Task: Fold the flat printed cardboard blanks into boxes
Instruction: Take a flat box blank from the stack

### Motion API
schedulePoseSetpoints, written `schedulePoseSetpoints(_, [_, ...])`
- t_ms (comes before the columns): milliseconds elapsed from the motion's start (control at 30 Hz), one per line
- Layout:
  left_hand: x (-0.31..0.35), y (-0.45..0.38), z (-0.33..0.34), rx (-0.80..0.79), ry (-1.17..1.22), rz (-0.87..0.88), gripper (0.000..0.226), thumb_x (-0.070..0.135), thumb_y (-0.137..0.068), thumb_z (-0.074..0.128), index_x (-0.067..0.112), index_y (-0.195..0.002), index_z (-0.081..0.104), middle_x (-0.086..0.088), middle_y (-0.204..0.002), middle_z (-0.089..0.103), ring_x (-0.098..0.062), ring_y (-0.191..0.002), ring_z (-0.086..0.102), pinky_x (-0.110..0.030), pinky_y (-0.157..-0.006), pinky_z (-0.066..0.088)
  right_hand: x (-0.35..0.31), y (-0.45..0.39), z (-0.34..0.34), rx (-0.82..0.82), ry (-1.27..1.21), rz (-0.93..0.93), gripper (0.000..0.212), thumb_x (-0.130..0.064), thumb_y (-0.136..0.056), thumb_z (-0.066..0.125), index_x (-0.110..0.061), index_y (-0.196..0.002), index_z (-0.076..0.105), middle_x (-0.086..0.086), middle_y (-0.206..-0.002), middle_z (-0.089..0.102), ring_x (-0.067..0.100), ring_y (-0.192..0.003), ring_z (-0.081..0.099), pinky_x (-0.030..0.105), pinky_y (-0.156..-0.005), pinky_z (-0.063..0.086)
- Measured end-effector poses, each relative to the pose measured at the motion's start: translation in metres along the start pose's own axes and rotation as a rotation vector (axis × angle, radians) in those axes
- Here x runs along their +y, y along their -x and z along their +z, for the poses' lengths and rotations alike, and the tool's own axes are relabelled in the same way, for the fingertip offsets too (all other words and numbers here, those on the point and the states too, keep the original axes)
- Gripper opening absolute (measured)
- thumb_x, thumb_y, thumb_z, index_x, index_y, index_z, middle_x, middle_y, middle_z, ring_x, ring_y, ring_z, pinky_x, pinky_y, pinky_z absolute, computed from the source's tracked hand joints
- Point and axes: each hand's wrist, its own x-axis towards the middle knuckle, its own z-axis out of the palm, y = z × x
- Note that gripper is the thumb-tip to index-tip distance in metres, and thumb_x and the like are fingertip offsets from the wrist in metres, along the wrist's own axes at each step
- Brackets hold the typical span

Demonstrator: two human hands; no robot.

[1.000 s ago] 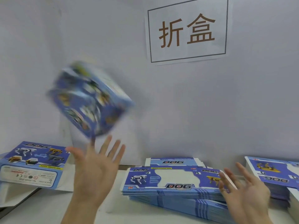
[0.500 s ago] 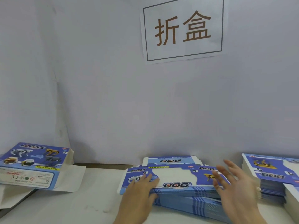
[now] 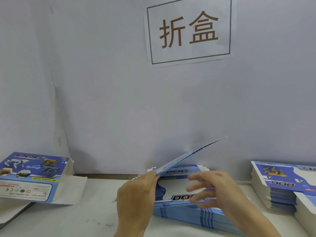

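Up close, a person's two hands lift one flat printed blank off a stack on a pale surface (image 3: 95,218).

Left hand (image 3: 136,195) has its grip pinched on the near left edge of the top blank (image 3: 191,155), which tilts upward to the right, its far end raised above the middle stack (image 3: 191,214). Right hand (image 3: 220,190) hovers over that stack, blurred, fingers spread and loose, holding nothing. A second stack (image 3: 280,187) sits at the right edge. One folded box (image 3: 32,177) lies at the far left, its end flap open. A paper sign (image 3: 189,30) with two brown characters hangs on the grey wall behind.
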Motion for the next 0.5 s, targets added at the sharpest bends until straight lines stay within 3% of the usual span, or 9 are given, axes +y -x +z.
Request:
schedulePoseSetpoints(67, [0.012,-0.003,-0.002,0.003,0.003,-0.002,0.024,0.011,-0.062,0.093,0.023,-0.076,0.078,0.006,-0.047,0.059,-0.018,-0.036,0.050,-0.022,-0.034,0.041,-0.003,0.000,0.013,-0.006,-0.133,0.022,0.036,-0.040,-0.093,0.062,-0.013,-0.116,0.065,0.011,-0.105,0.076,0.030,-0.087,0.076,0.041,-0.062,0.061])
schedulePoseSetpoints(133, [0.031,-0.004,-0.003,-0.031,-0.022,0.076,0.029,0.014,-0.054,0.097,0.026,-0.068,0.074,0.007,-0.045,0.055,-0.017,-0.036,0.048,-0.022,-0.034,0.035,-0.004,-0.003,0.022,0.070,-0.199,-0.007,0.049,-0.047,-0.086,0.067,-0.013,-0.121,0.058,0.013,-0.114,0.072,0.031,-0.095,0.075,0.045,-0.072,0.062])
schedulePoseSetpoints(200, [0.045,-0.003,-0.001,-0.060,0.011,0.132,0.030,0.020,-0.050,0.098,0.026,-0.067,0.075,0.008,-0.047,0.059,-0.013,-0.036,0.049,-0.020,-0.033,0.035,-0.005,-0.004,0.025,0.222,-0.241,-0.066,0.038,-0.037,-0.095,0.063,-0.011,-0.122,0.057,0.017,-0.109,0.073,0.031,-0.094,0.074,0.047,-0.078,0.062])
schedulePoseSetpoints(267, [0.052,-0.003,-0.002,-0.079,0.098,0.105,0.031,0.025,-0.048,0.100,0.027,-0.071,0.079,0.010,-0.052,0.066,-0.007,-0.038,0.053,-0.016,-0.035,0.039,-0.005,-0.005,0.023,0.324,-0.318,-0.122,0.026,-0.023,-0.103,0.055,-0.013,-0.127,0.055,0.017,-0.102,0.074,0.029,-0.084,0.075,0.043,-0.072,0.063])
schedulePoseSetpoints(367, [0.051,-0.001,0.001,-0.095,0.131,0.029,0.039,0.025,-0.038,0.102,0.027,-0.070,0.081,0.011,-0.053,0.067,-0.005,-0.039,0.056,-0.015,-0.038,0.042,-0.006,-0.007,0.019,0.327,-0.327,-0.134,0.031,-0.019,-0.101,0.059,-0.015,-0.131,0.051,0.019,-0.101,0.074,0.028,-0.081,0.077,0.040,-0.069,0.063])
schedulePoseSetpoints(500, [0.046,-0.003,0.001,-0.109,0.100,-0.101,0.041,0.027,-0.033,0.103,0.029,-0.067,0.081,0.009,-0.054,0.069,-0.016,-0.042,0.058,-0.022,-0.035,0.046,-0.001,-0.008,0.018,0.279,-0.342,-0.135,0.032,-0.017,-0.096,0.066,-0.013,-0.125,0.053,0.018,-0.100,0.076,0.030,-0.084,0.077,0.042,-0.074,0.062])
